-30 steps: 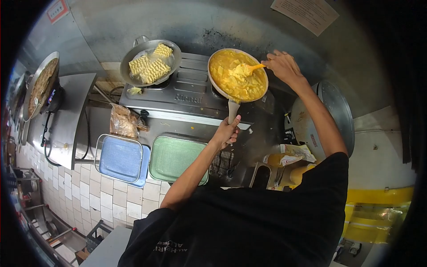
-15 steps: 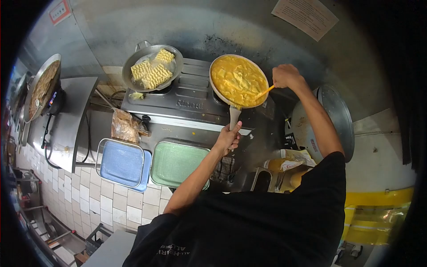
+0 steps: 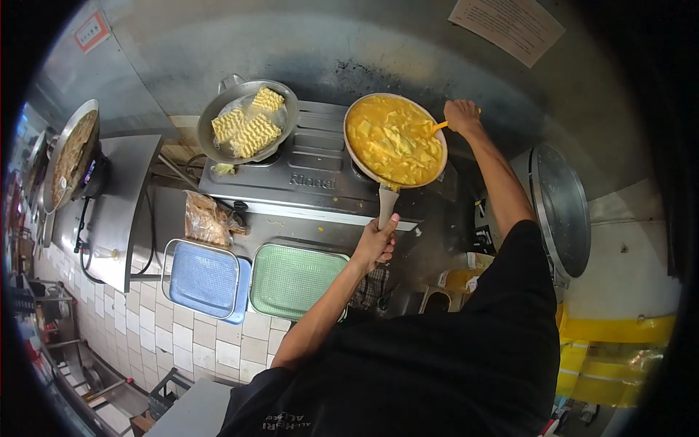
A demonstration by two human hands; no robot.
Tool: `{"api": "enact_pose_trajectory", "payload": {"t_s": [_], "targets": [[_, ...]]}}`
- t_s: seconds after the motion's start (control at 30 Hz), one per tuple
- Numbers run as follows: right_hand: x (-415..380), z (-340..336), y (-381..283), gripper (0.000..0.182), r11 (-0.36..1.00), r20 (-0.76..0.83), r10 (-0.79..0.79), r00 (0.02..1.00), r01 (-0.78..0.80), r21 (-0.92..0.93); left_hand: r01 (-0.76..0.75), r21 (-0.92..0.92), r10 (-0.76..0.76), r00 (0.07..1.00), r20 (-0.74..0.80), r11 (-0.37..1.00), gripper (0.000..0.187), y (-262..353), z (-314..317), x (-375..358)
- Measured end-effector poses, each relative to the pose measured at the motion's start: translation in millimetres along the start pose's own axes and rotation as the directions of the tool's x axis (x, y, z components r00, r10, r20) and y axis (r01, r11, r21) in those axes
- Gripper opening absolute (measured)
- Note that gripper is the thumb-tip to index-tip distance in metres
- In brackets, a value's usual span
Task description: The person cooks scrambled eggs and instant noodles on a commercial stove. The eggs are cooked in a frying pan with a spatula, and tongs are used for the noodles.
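Observation:
My left hand [image 3: 376,242] is wrapped around the beige handle [image 3: 388,207] of a frying pan [image 3: 445,162] on the right side of the stove. Soft yellow egg [image 3: 393,138] in loose folds fills the pan. At the pan's far right rim, my right hand [image 3: 462,116] grips a thin orange stirring utensil [image 3: 440,127]; its working end is hidden in the egg. To the left, a metal pan [image 3: 293,109] holds several blocks of dry-looking noodles [image 3: 256,137] in clear liquid.
Below the stove [image 3: 313,182] sit a blue basket [image 3: 204,271], a green basket [image 3: 295,280] and a plastic bag of brown food [image 3: 207,217]. A large round metal lid [image 3: 564,207] leans at the right. Another filled pan [image 3: 93,109] stands far left.
My right hand has moved the utensil from the pan's lower right to its far right edge. My left hand stays on the handle. The view has shifted slightly.

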State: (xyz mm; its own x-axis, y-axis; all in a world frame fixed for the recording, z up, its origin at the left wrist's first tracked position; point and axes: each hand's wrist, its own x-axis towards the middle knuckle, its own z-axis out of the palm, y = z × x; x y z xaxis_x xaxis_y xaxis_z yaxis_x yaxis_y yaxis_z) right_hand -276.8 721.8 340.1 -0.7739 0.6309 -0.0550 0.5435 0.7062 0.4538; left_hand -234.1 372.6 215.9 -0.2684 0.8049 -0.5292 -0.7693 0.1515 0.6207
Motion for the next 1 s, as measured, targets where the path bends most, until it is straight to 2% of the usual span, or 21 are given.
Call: {"api": "enact_pose_trajectory", "payload": {"t_s": [0.07, 0.13, 0.17, 0.23, 0.43, 0.57, 0.63, 0.83, 0.97, 1.0], "targets": [[13.6, 7.7, 1.1, 0.018, 0.999, -0.005, 0.015, 1.0, -0.015, 0.035, 0.018, 0.01, -0.018, 1.0, 0.022, 1.0, 0.046, 1.4, -0.1, -0.1], [20.2, 8.0, -1.3, 0.015, 0.982, -0.002, -0.111, 0.994, 0.11, 0.153, 0.012, 0.021, -0.012, 0.999, 0.033, 1.0, 0.045, 4.2, -0.1, -2.1], [25.0, 14.4, -0.1, 0.015, 0.981, -0.007, -0.119, 0.993, 0.119, 0.153, 0.014, 0.031, -0.016, 0.999, 0.045, 0.999, 0.044, 4.2, 0.8, -2.2], [31.5, 26.0, -0.9, 0.019, 0.93, -0.122, -0.212, 0.97, 0.239, 0.28, 0.021, 0.053, -0.025, 0.997, 0.066, 0.998, 0.042, 7.6, 1.2, -2.4], [5.6, 15.6, -0.5, 0.02, 0.853, -0.208, -0.328, 0.922, 0.383, 0.355, 0.018, 0.049, -0.022, 0.996, 0.082, 0.999, 0.042, 8.8, -0.7, -2.2], [-25.5, -1.2, 3.8, 0.022, 0.835, -0.23, -0.371, 0.9, 0.432, 0.341, 0.031, 0.057, -0.034, 0.998, 0.061, 0.998, 0.042, 9.5, 2.1, -5.0], [-49.3, -15.4, -1.6, 0.017, 0.846, -0.349, -0.399, 0.848, 0.487, 0.216, 0.025, 0.053, -0.028, 0.998, 0.054, 0.998, 0.043, 11.1, 1.7, -5.7], [-102.2, -36.6, -5.0, 0.023, 0.887, -0.349, -0.435, 0.83, 0.462, -0.007, 0.021, 0.025, -0.023, 0.997, 0.075, 0.999, 0.044, 7.5, -1.1, -2.4], [-122.8, -30.8, -23.5, 0.025, 0.884, -0.359, -0.45, 0.817, 0.465, -0.049, 0.007, 0.016, -0.008, 0.997, 0.075, 1.0, 0.044, 6.7, -0.6, -2.2], [-124.6, -16.3, -31.4, 0.024, 0.879, -0.368, -0.444, 0.817, 0.476, -0.002, 0.006, 0.013, -0.007, 0.997, 0.076, 1.0, 0.044, 5.1, -1.6, -1.5]]}}
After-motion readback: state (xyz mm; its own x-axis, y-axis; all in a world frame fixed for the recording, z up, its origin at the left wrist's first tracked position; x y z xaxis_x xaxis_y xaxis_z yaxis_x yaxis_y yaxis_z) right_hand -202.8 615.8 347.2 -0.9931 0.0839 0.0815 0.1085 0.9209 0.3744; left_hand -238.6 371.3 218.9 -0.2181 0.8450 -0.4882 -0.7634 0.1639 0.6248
